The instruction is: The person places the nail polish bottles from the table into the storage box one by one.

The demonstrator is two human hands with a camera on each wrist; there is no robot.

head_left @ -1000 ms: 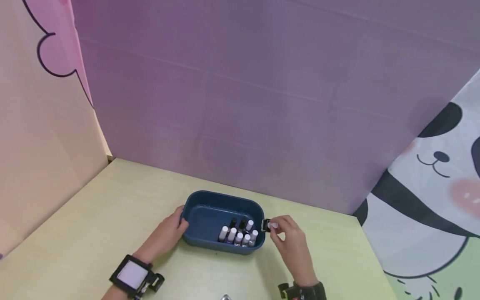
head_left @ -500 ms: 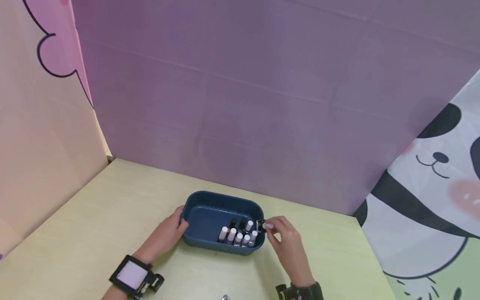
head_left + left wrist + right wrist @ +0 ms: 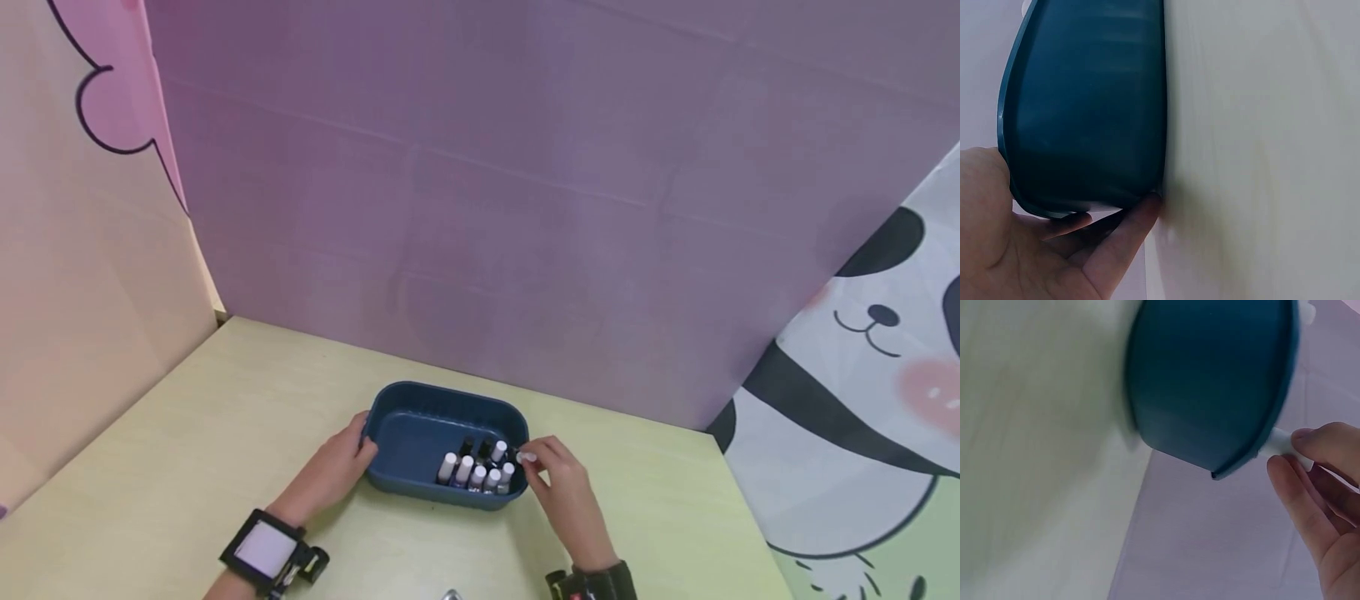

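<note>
A dark blue rectangular plastic bin (image 3: 416, 437) stands on the table, its right half holding several small nail polish bottles (image 3: 465, 471) with white or black caps. At the bin's left end, my left hand (image 3: 341, 462) grips the wall, thumb near the rim; in the left wrist view its fingers (image 3: 1125, 240) reach along the end wall toward the base. My right hand (image 3: 558, 479) pinches the white cap of another nail polish bottle (image 3: 1282, 445) between thumb and fingertips at the bin's right rim. The lower part of that bottle is hidden behind the bin wall in the right wrist view.
The pale wooden table (image 3: 247, 417) meets a purple backdrop (image 3: 525, 208) behind the bin. A panda-printed sheet (image 3: 862, 400) hangs on the right. A small silvery object (image 3: 452, 594) shows at the bottom edge of the head view.
My right hand has moved left with the nail polish bottle, from outside the bin's right rim to over its inside edge. The left hand and the bin have stayed in place.
</note>
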